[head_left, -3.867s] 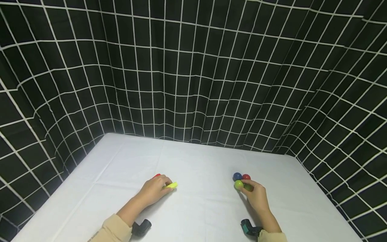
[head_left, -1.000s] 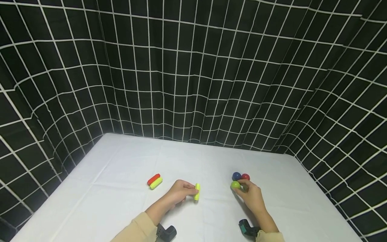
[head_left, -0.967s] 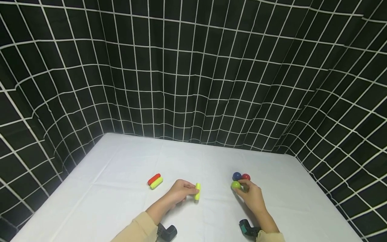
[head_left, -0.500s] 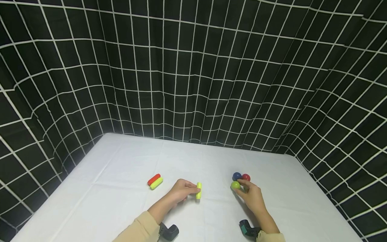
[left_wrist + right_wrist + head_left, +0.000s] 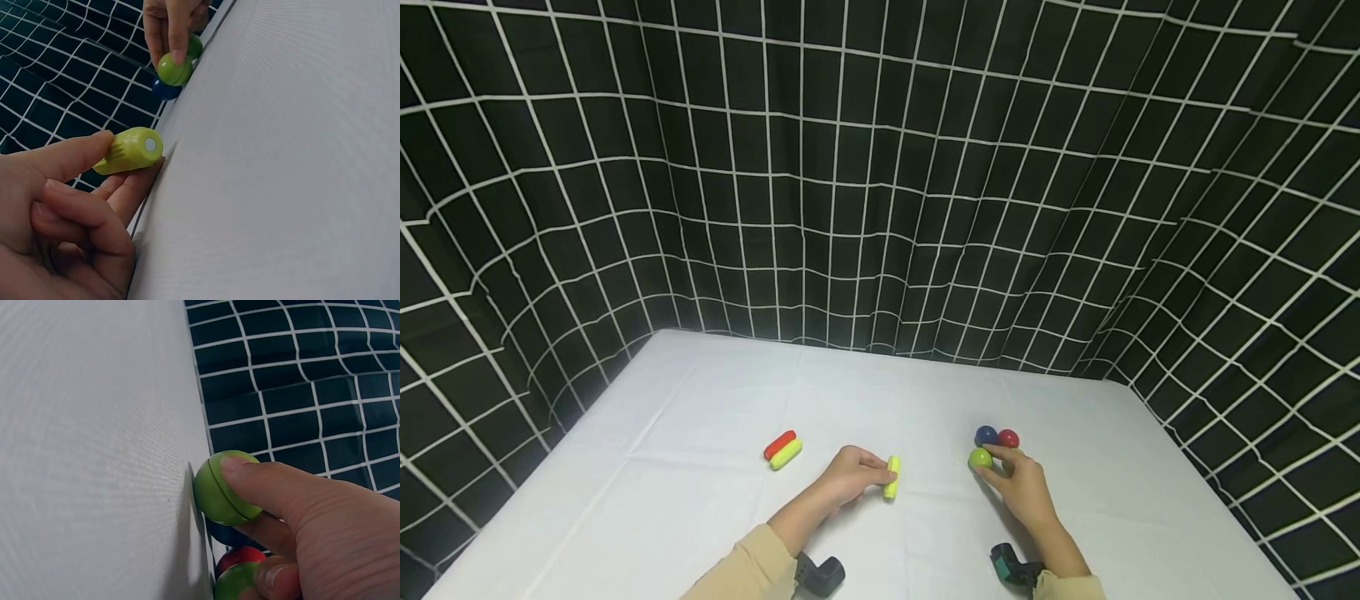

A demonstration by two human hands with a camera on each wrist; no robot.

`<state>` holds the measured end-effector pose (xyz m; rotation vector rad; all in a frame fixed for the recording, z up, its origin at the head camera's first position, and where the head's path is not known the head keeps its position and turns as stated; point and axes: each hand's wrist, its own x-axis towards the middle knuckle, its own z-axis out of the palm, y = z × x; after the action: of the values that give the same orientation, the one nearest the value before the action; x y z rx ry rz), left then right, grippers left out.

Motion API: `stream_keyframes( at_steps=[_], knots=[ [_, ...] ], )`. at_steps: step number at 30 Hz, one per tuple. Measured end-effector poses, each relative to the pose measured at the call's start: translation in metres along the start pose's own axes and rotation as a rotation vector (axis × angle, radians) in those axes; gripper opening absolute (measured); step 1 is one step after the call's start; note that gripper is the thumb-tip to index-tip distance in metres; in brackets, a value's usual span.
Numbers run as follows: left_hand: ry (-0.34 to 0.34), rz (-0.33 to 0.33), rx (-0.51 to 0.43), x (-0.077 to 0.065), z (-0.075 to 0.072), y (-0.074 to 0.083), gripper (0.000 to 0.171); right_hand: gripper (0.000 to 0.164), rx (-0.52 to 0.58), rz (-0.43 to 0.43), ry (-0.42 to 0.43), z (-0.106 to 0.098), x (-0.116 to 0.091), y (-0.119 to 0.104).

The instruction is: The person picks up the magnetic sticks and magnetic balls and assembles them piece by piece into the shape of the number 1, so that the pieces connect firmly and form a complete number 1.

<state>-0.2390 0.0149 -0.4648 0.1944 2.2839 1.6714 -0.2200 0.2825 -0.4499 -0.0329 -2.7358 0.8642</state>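
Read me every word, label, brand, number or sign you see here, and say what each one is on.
None can be read in any view.
Yellow stick in the left hand: pale disc on its end, no lettering visible.
Green ball pinched by the right hand: a thin line, no lettering visible.
Dark wrist devices: too small to tell.

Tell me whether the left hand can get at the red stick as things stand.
Probably not yet: the left hand pinches one yellow stick, and a second yellow stick lies alongside the red stick. Once emptied, the hand could likely reach it, as the red stick's far side looks open.
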Motion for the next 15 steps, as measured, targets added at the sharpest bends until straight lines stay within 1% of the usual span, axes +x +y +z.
stream_keyframes(
  at_steps=[10, 15],
  knots=[
    [-0.005, 0.019, -0.002, -0.0007, 0.0010, -0.0014, 0.032, 0.040, 0.022, 0.012, -0.016, 0.0001, -0.0003, 0.0008],
    [-0.013, 0.016, -0.005, -0.0016, 0.0002, -0.0012, 0.032, 0.039, 0.046, 0.011, -0.018, 0.0003, -0.0004, 0.0012]
  ],
)
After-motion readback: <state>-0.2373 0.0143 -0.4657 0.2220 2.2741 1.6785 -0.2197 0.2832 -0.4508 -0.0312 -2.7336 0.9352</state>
